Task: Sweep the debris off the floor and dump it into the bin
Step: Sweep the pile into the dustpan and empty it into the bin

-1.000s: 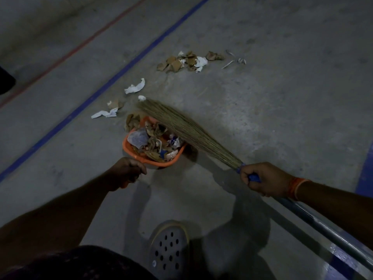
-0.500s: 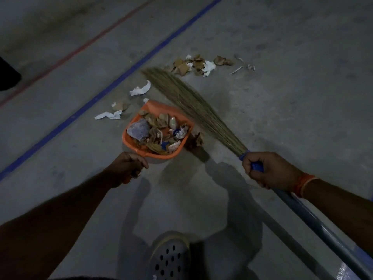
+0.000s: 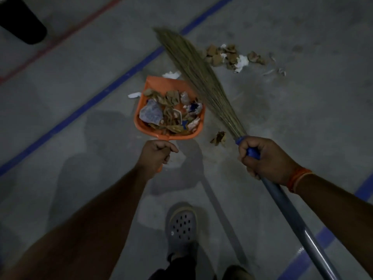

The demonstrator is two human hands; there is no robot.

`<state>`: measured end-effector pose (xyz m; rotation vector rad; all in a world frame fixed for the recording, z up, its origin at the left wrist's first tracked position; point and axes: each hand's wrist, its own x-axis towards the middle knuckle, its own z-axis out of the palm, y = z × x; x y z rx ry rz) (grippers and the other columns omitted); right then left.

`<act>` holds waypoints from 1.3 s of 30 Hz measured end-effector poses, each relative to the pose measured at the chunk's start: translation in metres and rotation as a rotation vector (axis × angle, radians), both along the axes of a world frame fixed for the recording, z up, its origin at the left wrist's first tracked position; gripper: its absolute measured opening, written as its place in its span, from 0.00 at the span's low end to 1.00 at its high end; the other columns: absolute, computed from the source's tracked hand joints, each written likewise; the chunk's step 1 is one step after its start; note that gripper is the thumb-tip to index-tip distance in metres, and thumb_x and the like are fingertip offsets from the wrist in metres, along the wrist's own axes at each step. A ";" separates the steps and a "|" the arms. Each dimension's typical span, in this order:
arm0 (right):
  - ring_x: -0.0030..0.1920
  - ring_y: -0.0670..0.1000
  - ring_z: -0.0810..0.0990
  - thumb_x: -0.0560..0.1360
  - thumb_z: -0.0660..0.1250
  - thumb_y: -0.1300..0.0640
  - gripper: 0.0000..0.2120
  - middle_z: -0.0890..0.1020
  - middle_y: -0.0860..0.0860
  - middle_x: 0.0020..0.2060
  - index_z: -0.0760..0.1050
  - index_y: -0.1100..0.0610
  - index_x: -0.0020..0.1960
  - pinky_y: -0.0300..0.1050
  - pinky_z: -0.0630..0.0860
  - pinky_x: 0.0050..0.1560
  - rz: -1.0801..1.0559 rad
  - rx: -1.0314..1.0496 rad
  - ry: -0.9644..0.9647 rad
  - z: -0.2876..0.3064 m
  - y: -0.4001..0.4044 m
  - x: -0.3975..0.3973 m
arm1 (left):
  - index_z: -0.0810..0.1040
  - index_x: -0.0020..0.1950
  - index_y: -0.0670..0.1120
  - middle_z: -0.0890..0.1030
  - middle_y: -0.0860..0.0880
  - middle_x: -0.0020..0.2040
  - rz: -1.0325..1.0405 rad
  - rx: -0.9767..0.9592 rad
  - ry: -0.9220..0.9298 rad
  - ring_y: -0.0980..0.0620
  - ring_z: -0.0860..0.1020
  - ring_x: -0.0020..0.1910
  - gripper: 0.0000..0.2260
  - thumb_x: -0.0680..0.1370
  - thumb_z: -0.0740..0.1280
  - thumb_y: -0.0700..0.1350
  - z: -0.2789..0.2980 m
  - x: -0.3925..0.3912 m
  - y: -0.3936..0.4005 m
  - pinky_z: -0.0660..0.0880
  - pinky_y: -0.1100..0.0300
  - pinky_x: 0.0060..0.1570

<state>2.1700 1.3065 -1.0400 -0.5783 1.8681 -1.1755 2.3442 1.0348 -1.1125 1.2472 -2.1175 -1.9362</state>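
- Left hand (image 3: 156, 156): curled round the handle of the orange dustpan (image 3: 161, 85), which sits at centre, already heaped with scraps.
- Right hand (image 3: 266, 158): grips the broom (image 3: 199, 75) at its blue collar; the bristles have swung from across the pan's mouth up toward 12 o'clock.
- Debris pile (image 3: 228, 56): at 1 o'clock, just beside the bristles; judged the next target.
- One stray scrap (image 3: 219, 138) lies between pan and broom.
- Dark object (image 3: 22, 23) at 10 o'clock: possibly the bin; cannot tell.
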 end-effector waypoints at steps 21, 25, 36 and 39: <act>0.23 0.53 0.68 0.73 0.63 0.76 0.11 0.72 0.55 0.25 0.72 0.63 0.38 0.46 0.67 0.27 0.174 0.007 -0.084 0.230 -0.456 0.001 | 0.85 0.35 0.44 0.74 0.47 0.23 0.394 -0.043 0.027 0.53 0.69 0.22 0.19 0.77 0.60 0.28 0.240 0.080 -0.416 0.65 0.63 0.25; 0.28 0.47 0.71 0.70 0.69 0.75 0.17 0.74 0.58 0.25 0.75 0.54 0.33 0.40 0.59 0.40 0.123 0.010 0.016 0.225 -0.566 -0.027 | 0.85 0.36 0.43 0.72 0.46 0.22 0.489 -0.037 0.045 0.52 0.66 0.19 0.13 0.73 0.61 0.35 0.244 0.065 -0.536 0.62 0.64 0.26; 0.24 0.48 0.69 0.70 0.64 0.81 0.14 0.73 0.63 0.24 0.73 0.64 0.35 0.36 0.63 0.27 0.197 0.094 -0.030 0.181 -0.798 -0.102 | 0.85 0.35 0.44 0.74 0.44 0.24 0.620 -0.111 -0.044 0.53 0.67 0.20 0.15 0.75 0.63 0.32 0.219 0.019 -0.832 0.62 0.66 0.24; 0.25 0.49 0.69 0.70 0.66 0.80 0.17 0.71 0.65 0.26 0.74 0.59 0.34 0.34 0.63 0.29 0.204 0.084 -0.107 0.171 -0.849 -0.121 | 0.85 0.35 0.45 0.79 0.39 0.29 0.615 -0.163 -0.111 0.55 0.68 0.20 0.11 0.72 0.65 0.35 0.205 0.001 -0.911 0.63 0.65 0.24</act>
